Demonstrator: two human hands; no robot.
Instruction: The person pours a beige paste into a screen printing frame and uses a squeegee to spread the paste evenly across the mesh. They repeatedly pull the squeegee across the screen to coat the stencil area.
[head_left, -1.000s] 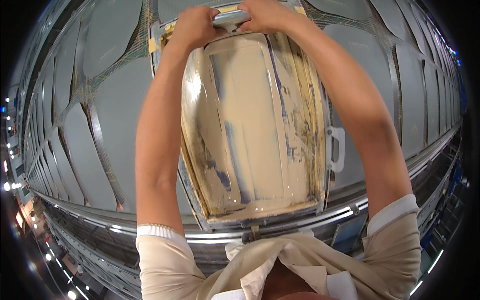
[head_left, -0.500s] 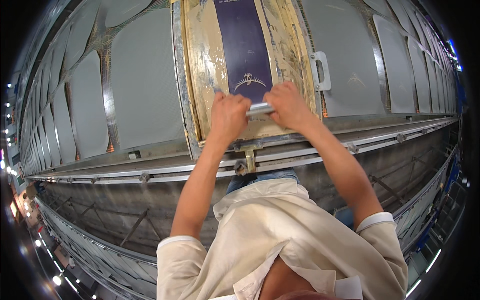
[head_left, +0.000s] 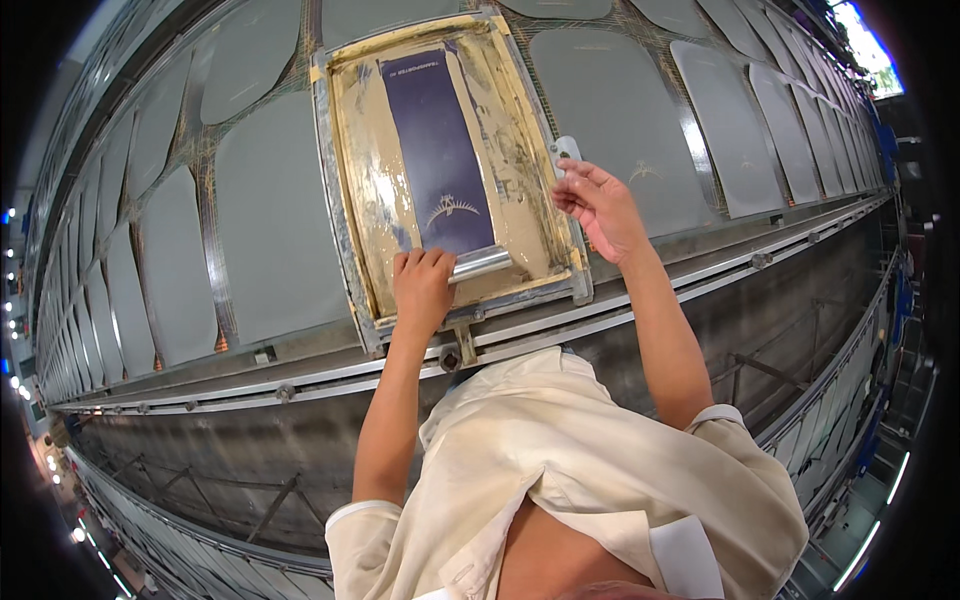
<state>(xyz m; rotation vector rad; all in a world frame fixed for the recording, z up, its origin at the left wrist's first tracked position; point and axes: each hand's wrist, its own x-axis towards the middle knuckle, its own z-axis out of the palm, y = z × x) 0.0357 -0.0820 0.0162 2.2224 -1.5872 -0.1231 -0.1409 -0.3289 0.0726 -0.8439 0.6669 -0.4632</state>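
Cream ink coats the sides of a screen frame (head_left: 578,280) with yellowed, stained edges; down its middle runs a purple panel (head_left: 425,140) with small lettering and a pale emblem. My left hand (head_left: 425,287) grips the left end of a metal squeegee (head_left: 482,264) lying across the screen's near end. My right hand (head_left: 607,208) is raised by the frame's right edge, fingers partly curled but apart, just below a white handle (head_left: 565,150) fixed to that edge.
Rows of grey flat panels (head_left: 255,240) line the long bench on both sides of the frame, bending with the lens. A metal rail (head_left: 180,395) runs along the near edge, and another bench with metal struts is lower left.
Both hands brought the squeegee from the far end toward me, uncovering the purple panel. My right hand has since let go and risen rightward toward the handle.
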